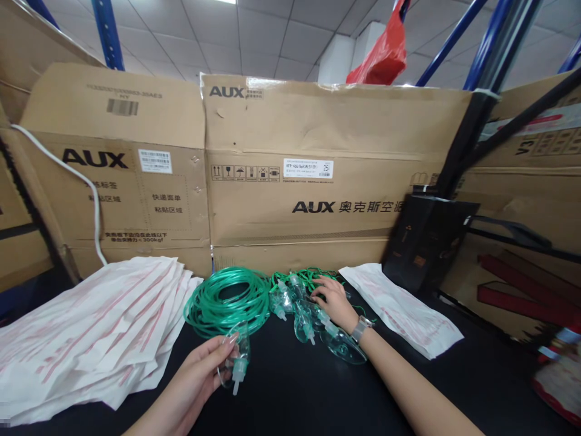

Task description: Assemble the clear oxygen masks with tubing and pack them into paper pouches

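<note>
My left hand [211,366] pinches a clear green oxygen mask [242,348] by its rim, its pale connector pointing down over the black table. Right behind that mask lies a thick coil of green tubing [227,300]. My right hand [334,301] reaches into a pile of similar masks [303,318] to the right of the coil. Its fingers are bent and spread a little over the pile; whether they touch a mask I cannot make out. Thin green straps [302,277] lie tangled at the back of the pile.
White printed paper bags [104,327] are stacked at the left, and more white bags [403,309] lie at the right. A black box [424,242] stands at the back right. Large cardboard boxes [272,212] wall off the table's rear. A red-and-white object [560,375] sits far right.
</note>
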`<state>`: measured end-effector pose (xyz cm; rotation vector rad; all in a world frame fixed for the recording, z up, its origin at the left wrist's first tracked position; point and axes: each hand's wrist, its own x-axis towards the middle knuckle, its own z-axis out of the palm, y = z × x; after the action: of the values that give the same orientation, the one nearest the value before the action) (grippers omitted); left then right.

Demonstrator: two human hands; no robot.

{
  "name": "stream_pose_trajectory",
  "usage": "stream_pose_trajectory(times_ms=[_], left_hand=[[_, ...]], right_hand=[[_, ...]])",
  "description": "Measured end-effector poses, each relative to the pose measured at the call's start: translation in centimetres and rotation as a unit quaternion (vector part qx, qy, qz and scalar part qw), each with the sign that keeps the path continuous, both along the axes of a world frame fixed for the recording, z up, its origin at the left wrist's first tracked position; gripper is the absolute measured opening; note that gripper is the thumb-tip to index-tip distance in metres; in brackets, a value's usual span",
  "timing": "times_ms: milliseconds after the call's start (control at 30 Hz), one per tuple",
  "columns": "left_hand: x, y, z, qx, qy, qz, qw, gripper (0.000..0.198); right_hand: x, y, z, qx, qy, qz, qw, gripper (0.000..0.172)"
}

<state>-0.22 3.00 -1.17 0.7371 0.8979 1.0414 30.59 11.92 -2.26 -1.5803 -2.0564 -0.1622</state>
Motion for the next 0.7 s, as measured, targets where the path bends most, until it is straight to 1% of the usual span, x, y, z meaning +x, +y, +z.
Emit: stream_pose_trajectory(times_ms=[133, 367, 533, 700], left_hand=[[-0.1, 0.0, 0.0, -0.002, -0.001, 0.0, 1.0, 0.024], [-0.3, -0.1, 0.3, -0.002, 0.003, -0.018, 1.0, 0.02], [-0.3, 0.0, 0.2, -0.002, -0.002, -0.018, 1.0, 0.02], [-0.3, 0.1, -0.1, -0.004, -0.003, -0.008, 1.0, 0.021]], right_hand=[[0.0, -0.4, 0.3, -0.003, -0.004, -0.007, 1.0, 0.012], [0.2, -1.2, 0.9, -0.025, -0.004, -0.062, 0.998, 0.012], [0.2, -1.0, 0.7, -0.031, 0.002, -0.084, 0.996, 0.008], [0.1, -0.6, 0.2, -0.029, 0.021, -0.077, 0.996, 0.006]])
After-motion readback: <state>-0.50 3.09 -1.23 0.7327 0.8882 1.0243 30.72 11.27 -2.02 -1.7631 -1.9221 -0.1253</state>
